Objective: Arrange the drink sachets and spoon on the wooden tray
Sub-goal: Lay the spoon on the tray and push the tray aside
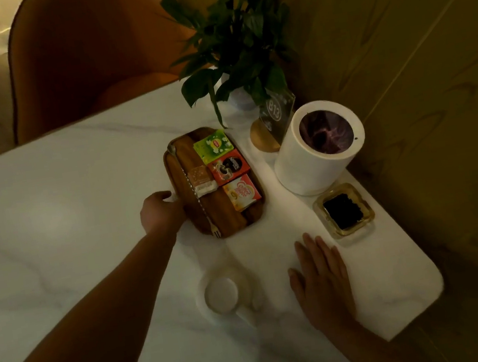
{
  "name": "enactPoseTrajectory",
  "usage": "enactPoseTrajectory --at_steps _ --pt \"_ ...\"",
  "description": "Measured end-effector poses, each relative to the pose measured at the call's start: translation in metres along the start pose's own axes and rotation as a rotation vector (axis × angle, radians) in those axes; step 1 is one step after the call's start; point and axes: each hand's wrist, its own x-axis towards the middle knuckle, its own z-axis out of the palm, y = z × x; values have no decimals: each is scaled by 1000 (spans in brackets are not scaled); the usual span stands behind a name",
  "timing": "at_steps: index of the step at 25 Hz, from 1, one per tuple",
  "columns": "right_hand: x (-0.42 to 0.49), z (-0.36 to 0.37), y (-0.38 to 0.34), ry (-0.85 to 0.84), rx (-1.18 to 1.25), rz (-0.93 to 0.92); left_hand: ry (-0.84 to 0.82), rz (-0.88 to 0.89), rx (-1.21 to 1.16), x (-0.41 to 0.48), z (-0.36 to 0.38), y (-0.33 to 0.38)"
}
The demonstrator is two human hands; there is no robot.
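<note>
A: Two grips show. Nearest, the right grip (320, 277) lies flat on the white marble desk (81, 221), fingers straight, holding nothing.

B: And the left?

A: Farther out, past the small round white dish (221, 296), the left grip (159, 210) curls against the left rim of the oval dark wooden tray (192, 219). Whether it pinches that rim, I cannot tell.

B: What's left to arrange?

A: Little, I'd judge. The long metal spoon (201, 205) lies lengthwise on the tray, its forked end overhanging the near rim. The pale beige sachet (200, 179) touches it. Along the right side sit the orange sachet (241, 191), red sachet (229, 166) and green sachet (213, 147).

B: Next?

A: Probably squaring up: a gentle slide of the tray, or drawing the spoon inward, without shifting the sachets.
</note>
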Motion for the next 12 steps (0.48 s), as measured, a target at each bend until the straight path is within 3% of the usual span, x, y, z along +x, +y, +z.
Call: enactPoseTrajectory --at_steps 6,9,12 --pt "4 -15 -10 -64 -23 35 45 477 663 -72 -66 -97" --pt "12 -23 -15 -147 -8 78 -5 477 850 -114 -98 -163" --pt "13 -35 -22 -221 48 92 -34 397 891 -156 -117 -217"
